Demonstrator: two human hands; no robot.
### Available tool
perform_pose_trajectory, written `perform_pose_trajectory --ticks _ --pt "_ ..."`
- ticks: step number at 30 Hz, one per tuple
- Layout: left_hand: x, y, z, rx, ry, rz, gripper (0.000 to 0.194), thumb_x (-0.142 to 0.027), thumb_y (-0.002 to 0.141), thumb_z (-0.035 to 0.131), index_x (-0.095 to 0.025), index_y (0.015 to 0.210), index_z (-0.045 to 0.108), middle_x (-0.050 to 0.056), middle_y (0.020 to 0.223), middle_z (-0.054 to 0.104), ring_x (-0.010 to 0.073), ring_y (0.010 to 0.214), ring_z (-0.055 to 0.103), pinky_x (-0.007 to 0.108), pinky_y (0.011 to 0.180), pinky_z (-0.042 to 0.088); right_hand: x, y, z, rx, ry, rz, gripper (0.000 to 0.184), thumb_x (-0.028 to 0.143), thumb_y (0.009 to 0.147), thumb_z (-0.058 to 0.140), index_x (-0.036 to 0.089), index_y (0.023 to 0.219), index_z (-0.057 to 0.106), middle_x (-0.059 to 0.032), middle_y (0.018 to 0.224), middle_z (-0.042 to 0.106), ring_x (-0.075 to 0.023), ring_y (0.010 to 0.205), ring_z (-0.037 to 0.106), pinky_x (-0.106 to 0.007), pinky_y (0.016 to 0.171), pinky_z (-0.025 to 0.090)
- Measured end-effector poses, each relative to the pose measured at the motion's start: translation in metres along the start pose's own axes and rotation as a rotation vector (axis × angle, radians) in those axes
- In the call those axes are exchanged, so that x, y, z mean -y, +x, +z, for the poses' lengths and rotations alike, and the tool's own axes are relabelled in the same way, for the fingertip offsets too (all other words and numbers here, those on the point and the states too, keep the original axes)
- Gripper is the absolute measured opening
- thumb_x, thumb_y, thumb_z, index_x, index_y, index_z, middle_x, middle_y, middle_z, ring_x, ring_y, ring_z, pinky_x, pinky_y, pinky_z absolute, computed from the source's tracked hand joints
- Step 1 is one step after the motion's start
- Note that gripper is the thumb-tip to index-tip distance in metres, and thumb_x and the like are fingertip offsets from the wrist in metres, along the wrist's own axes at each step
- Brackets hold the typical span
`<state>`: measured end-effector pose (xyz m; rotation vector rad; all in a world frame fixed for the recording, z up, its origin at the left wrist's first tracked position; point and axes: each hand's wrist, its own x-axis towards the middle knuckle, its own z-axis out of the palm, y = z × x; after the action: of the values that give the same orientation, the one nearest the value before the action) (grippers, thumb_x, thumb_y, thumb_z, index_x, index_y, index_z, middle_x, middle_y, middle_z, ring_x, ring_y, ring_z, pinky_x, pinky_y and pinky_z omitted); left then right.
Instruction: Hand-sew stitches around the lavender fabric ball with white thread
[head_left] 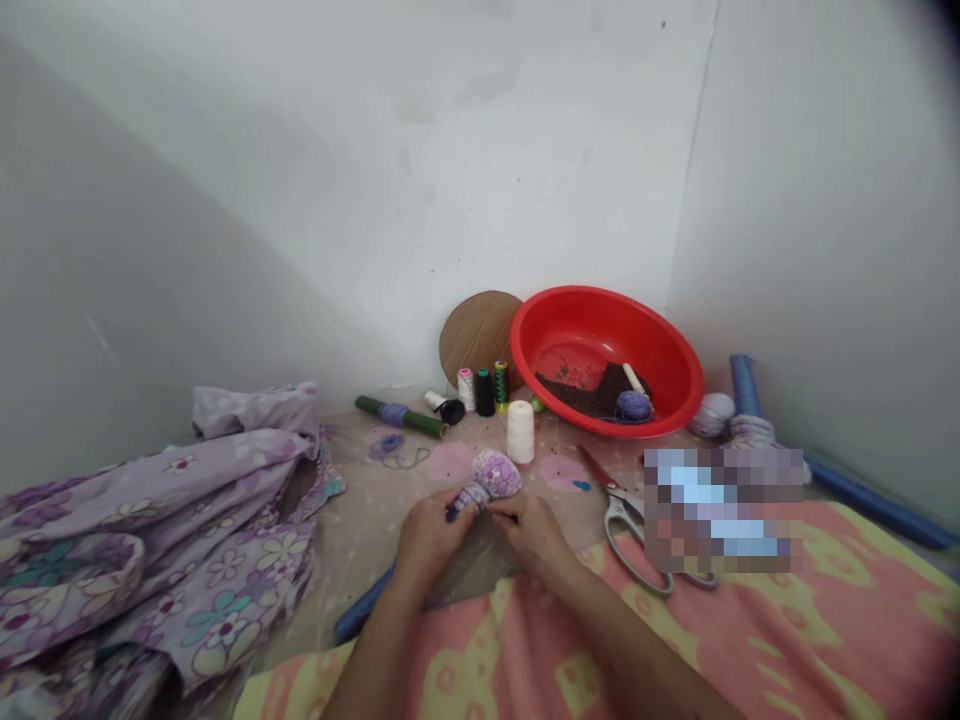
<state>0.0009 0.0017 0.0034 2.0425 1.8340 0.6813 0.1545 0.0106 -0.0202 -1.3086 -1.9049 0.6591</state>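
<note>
**White plaster corner in flat, even light**
Two scuffed white plaster walls (480, 150) meet behind a translucent speckled plastic sheet (360, 540), a round brown cardboard disc (469, 335) standing against them, and a pink-and-yellow patterned blanket (780, 640) in front.

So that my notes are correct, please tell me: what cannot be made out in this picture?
Head view:
The neck of the purple floral fabric ball: hidden by the left hand and right hand.
Whatever lies beside the scissors with grey loop handles: blurred by a pixelated patch.
The dark brown material in the red plastic basin: too small to identify.
</note>
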Motion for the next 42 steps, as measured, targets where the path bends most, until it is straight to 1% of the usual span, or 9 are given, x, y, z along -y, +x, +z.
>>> perform_pose_trajectory --ticks 3,8,11,16,19,24,28,34,42 --pt "0.000 0.000 0.000 -0.007 -0.010 -0.004 0.039 -0.039 0.074 0.043 -0.022 0.107 0.056 0.004 0.103 0.061 0.0180 0.091 0.055 0.022 0.075 0.038 -0.001 0.001 0.001 0.015 0.010 0.000 0.028 0.014 0.069 0.045 0.022 0.081 0.069 -0.0017 0.079 0.068 -0.0146 0.069 0.057 -0.022 0.063 0.040" --pt "-0.004 -0.001 -0.001 -0.004 -0.008 -0.064 0.040 -0.038 0.073 0.045 -0.022 0.107 0.057 0.004 0.105 0.060 0.0190 0.094 0.054 0.023 0.077 0.038 0.000 0.001 0.001 0.015 0.031 0.001 0.026 0.013 0.068 0.046 0.022 0.075 0.069 -0.0010 0.076 0.068 -0.0142 0.067 0.057 -0.021 0.062 0.040" --pt "-0.005 -0.001 -0.002 -0.006 0.000 -0.054 0.040 -0.038 0.073 0.045 -0.022 0.107 0.057 0.004 0.105 0.061 0.0192 0.093 0.054 0.023 0.076 0.038 0.000 0.001 0.002 0.002 0.031 -0.001 0.026 0.013 0.067 0.046 0.022 0.074 0.069 -0.0016 0.076 0.068 -0.0141 0.066 0.057 -0.021 0.061 0.040" --pt "-0.002 0.000 -0.001 0.012 -0.002 -0.046 0.038 -0.039 0.074 0.044 -0.023 0.106 0.057 0.004 0.102 0.062 0.0186 0.091 0.055 0.023 0.075 0.038 0.000 0.001 0.005 -0.013 -0.005 0.044 0.024 0.014 0.068 0.046 0.021 0.070 0.069 -0.0023 0.071 0.067 -0.0139 0.065 0.056 -0.021 0.060 0.039" --pt "0.002 0.001 0.001 0.012 0.006 -0.015 0.038 -0.041 0.075 0.041 -0.023 0.105 0.057 0.003 0.101 0.062 0.0178 0.088 0.055 0.022 0.072 0.038 0.001 -0.001 0.008 -0.038 -0.016 0.074 0.023 0.016 0.069 0.046 0.020 0.073 0.068 -0.0027 0.072 0.067 -0.0144 0.067 0.057 -0.021 0.060 0.038" --pt "0.008 0.003 0.004 0.001 0.018 0.044 0.039 -0.043 0.076 0.039 -0.022 0.102 0.058 0.004 0.096 0.063 0.0167 0.084 0.056 0.020 0.068 0.037 0.001 -0.002 0.012 -0.055 -0.026 0.105 0.023 0.017 0.072 0.044 0.018 0.072 0.066 -0.0035 0.070 0.065 -0.0141 0.065 0.056 -0.021 0.058 0.037" --pt "0.007 0.003 0.004 0.013 0.020 0.023 0.038 -0.041 0.076 0.039 -0.021 0.102 0.058 0.004 0.096 0.063 0.0163 0.084 0.056 0.020 0.068 0.037 0.003 -0.002 0.014 -0.072 -0.030 0.107 0.022 0.017 0.072 0.044 0.018 0.072 0.065 -0.0035 0.071 0.065 -0.0139 0.066 0.056 -0.021 0.059 0.037" --pt "0.001 0.001 0.000 0.022 0.017 0.009 0.038 -0.041 0.076 0.039 -0.021 0.102 0.058 0.004 0.098 0.063 0.0167 0.086 0.055 0.021 0.070 0.036 0.004 0.000 0.017 -0.111 0.020 0.119 0.021 0.018 0.072 0.043 0.018 0.071 0.064 -0.0036 0.070 0.065 -0.0151 0.065 0.056 -0.023 0.060 0.039" --pt "0.003 0.001 0.002 0.016 0.019 0.032 0.038 -0.041 0.076 0.039 -0.022 0.102 0.058 0.004 0.098 0.063 0.0168 0.086 0.055 0.021 0.070 0.036 0.004 0.003 0.022 -0.163 0.050 0.127 0.017 0.021 0.072 0.044 0.017 0.070 0.061 -0.0037 0.068 0.062 -0.0157 0.064 0.055 -0.024 0.059 0.039"
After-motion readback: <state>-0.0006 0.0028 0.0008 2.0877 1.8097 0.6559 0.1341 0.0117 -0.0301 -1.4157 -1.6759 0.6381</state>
